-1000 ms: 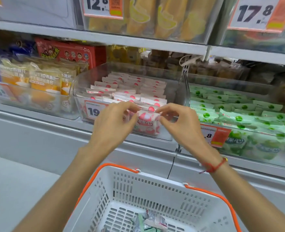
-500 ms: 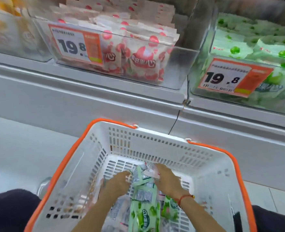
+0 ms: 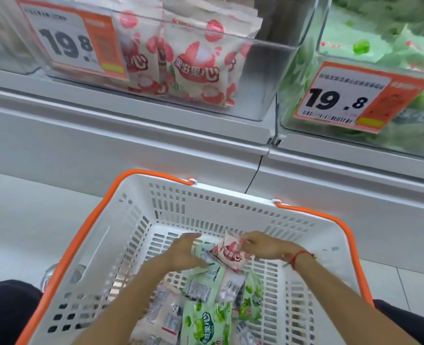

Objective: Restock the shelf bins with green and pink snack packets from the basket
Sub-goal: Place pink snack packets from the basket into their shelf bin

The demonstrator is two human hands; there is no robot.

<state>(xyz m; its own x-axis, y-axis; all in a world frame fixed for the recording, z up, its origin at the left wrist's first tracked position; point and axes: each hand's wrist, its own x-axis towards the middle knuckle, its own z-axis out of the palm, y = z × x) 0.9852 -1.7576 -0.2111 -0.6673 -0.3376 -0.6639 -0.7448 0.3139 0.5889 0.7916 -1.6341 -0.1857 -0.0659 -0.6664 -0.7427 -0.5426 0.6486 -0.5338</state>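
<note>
Below the shelf bins, our right hand (image 3: 263,246) pinched a pink packet (image 3: 228,255) in the basket (image 3: 141,210); our left hand (image 3: 183,252) lay spread beside it, pink bin (image 3: 268,78) straight above.

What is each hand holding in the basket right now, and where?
The right hand pinches a pink packet by its top edge; the left hand rests on a green packet.

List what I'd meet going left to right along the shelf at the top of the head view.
Left price tag → pink packets in the clear bin → right price tag on the bin of green packets.
</note>
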